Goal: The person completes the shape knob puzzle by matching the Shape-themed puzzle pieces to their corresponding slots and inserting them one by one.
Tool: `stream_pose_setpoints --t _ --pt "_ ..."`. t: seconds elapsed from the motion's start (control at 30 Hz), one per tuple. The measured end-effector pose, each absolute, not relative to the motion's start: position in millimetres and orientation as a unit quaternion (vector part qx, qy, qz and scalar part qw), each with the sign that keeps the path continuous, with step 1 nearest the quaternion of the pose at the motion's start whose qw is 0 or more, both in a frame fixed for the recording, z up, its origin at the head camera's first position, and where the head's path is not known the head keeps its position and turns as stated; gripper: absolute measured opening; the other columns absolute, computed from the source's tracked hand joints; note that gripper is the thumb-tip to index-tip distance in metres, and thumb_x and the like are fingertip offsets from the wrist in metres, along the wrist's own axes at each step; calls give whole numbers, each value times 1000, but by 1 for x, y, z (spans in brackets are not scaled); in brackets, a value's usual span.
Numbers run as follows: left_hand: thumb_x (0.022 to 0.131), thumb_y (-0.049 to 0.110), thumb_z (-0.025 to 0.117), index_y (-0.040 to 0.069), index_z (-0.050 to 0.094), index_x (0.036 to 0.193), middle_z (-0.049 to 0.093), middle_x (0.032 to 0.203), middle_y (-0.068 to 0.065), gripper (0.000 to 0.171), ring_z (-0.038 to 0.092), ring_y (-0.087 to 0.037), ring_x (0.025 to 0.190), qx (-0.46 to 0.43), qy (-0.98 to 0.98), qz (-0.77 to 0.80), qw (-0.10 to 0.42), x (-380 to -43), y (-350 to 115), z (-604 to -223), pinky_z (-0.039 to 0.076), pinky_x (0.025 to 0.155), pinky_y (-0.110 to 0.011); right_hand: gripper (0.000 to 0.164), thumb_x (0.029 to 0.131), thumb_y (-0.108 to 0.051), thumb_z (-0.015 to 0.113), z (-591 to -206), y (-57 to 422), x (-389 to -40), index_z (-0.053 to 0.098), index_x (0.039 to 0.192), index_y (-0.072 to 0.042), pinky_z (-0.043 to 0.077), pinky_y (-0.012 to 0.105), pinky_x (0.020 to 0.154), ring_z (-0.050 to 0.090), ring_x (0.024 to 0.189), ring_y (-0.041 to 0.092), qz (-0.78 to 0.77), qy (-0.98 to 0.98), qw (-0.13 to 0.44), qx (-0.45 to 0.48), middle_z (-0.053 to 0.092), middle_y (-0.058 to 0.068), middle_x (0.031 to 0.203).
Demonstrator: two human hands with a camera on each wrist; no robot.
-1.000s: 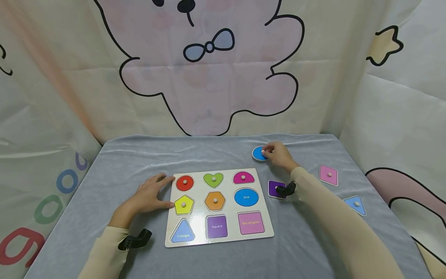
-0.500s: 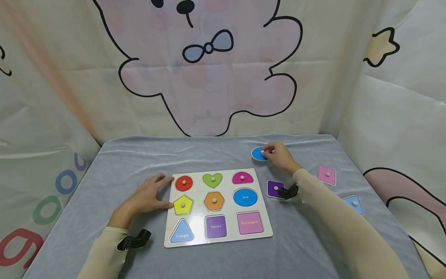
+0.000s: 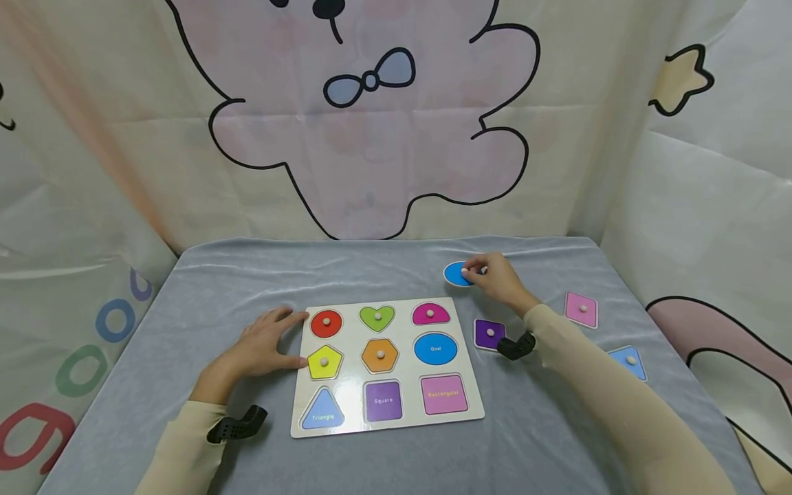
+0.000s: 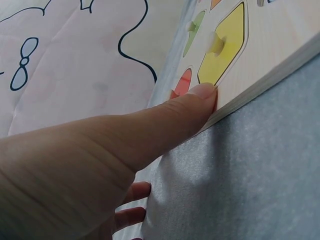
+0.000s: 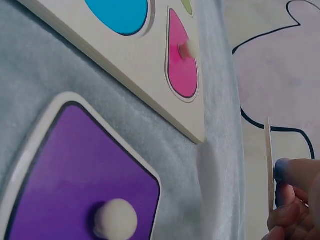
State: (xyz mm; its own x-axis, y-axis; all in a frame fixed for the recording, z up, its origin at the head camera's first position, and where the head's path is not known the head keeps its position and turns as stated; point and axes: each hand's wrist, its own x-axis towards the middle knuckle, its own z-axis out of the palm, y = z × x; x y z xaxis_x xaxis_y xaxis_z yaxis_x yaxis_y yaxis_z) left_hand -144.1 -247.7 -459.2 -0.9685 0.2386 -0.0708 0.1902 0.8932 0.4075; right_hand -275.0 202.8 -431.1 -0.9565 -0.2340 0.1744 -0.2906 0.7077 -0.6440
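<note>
Head view puts the right hand (image 3: 498, 280) just past the far right corner of the board (image 3: 353, 375), thumb and fingertips drawn together in a pinch on the blue oval piece (image 3: 454, 274). That piece lies to the left of the fingertips, its long axis running left to right. The matching blue oval recess (image 3: 427, 352), marked "Oval", lies toward the person, in the board's right-hand column, its long axis also left to right, so the relation seems to ask for travel far more than a turn. From the right wrist the piece shows edge-on, apart from the cloth (image 3: 396, 467); how high it hangs is hard to judge.

Between piece and recess come a strip of cloth, the board's far edge and the knobbed pink half-circle (image 3: 431, 314), which a low path could catch. The purple square piece (image 3: 490, 334) sits just beside the board's right edge, near the right wrist's black mount (image 3: 516, 346).

The right hand is clearly the nearer one. The left hand (image 3: 262, 340), fingers and thumb spread and gripping nothing, touches the board's left edge near the yellow pentagon (image 3: 324, 371), well apart from the oval.
</note>
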Motion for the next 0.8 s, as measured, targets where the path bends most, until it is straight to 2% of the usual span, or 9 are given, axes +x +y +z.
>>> stream_pose_setpoints --t 0.47,0.8 --pt "75 47 85 18 47 151 39 155 -26 90 34 -50 142 111 970 206 61 -143 -248 -457 28 108 -77 16 96 -14 70 -424 197 -260 74 100 1 42 22 62 54 78 26 361 -918 30 163 63 9 81" --pt "75 47 85 17 46 152 38 155 -26 91 34 -49 142 114 970 205 61 -145 -249 -458 29 108 -77 15 96 -15 70 -421 193 -249 75 101 -1 44 23 65 53 76 18 359 -917 21 174 64 7 80"
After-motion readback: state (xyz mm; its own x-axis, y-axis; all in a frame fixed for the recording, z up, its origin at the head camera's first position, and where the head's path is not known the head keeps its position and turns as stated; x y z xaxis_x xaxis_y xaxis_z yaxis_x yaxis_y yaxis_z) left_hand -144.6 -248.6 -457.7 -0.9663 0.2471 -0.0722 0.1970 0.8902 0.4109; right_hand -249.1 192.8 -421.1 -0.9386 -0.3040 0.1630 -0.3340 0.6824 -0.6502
